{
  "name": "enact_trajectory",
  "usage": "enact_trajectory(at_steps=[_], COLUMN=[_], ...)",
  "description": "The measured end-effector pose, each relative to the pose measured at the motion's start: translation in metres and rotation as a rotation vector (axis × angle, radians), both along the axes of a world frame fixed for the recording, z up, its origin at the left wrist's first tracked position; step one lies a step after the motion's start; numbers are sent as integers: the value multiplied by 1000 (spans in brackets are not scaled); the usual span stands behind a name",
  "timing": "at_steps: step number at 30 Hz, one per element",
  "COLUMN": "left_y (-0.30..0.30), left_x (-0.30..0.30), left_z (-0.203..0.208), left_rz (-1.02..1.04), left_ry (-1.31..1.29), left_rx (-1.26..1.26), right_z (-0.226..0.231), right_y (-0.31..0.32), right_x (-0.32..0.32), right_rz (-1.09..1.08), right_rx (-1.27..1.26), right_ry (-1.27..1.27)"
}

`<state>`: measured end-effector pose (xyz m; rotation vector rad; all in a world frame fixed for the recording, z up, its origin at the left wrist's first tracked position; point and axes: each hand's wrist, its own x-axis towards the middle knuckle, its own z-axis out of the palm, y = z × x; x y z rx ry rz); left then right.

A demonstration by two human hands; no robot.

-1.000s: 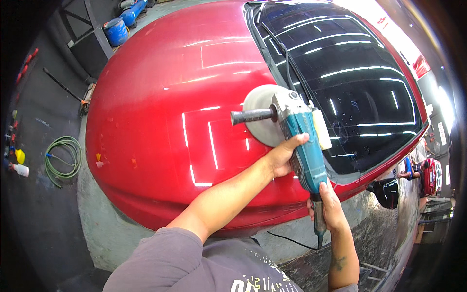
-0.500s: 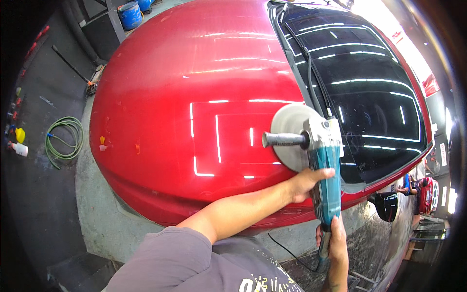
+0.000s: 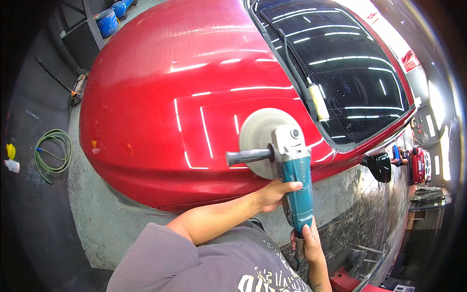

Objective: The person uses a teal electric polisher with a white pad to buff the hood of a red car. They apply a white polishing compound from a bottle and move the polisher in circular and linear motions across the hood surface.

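Note:
A teal and grey rotary polisher [image 3: 302, 192] with a pale round pad [image 3: 258, 134] is in both my hands, over the glossy red car hood [image 3: 155, 107]. My left hand [image 3: 276, 194] grips the middle of its body, thumb on top. Around the rear grip closes my right hand [image 3: 309, 241], its fingers partly hidden behind the tool. The side handle [image 3: 249, 156] sticks out to the left with no hand on it. Whether the pad touches the paint I cannot tell. A pale yellow bottle [image 3: 318, 101] lies by the wiper at the base of the dark windshield [image 3: 340, 68].
A coiled green hose [image 3: 54, 151] hangs or lies by the dark left side. Blue containers [image 3: 106, 22] stand at the far left. On the right are the car's black side mirror [image 3: 378, 168] and another red car [image 3: 419, 165]. Small orange marks [image 3: 130, 148] dot the hood.
The polisher and both my hands have shifted left in the view, toward the near edge of the hood. The bottle by the windshield, earlier hidden behind the tool, now shows. The whole view has shifted slightly.

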<state>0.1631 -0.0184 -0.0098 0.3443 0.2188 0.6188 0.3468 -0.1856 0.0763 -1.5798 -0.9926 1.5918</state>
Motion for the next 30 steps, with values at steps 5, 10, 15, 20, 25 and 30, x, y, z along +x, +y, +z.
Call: enact_trajectory(at_steps=[5, 10, 15, 20, 25, 30], left_y=[-31, -46, -33, -1, 23, 55], left_x=[-61, -157, -242, -269, -208, -102], left_z=[-13, -14, -37, -34, -16, -1], left_rz=[135, 314, 634, 666, 546, 217], left_ry=[-10, -72, -84, -132, -40, -71], left_rx=[-52, 38, 76, 59, 54, 10], right_z=[5, 3, 4, -28, -13, -2], right_y=[0, 35, 90, 108, 95, 60], right_x=[-39, -114, -206, -210, -152, -91], right_rz=[166, 411, 625, 758, 642, 187], right_rx=[-50, -42, -57, 266, 262, 142], right_ry=[-10, -125, -119, 48, 13, 83])
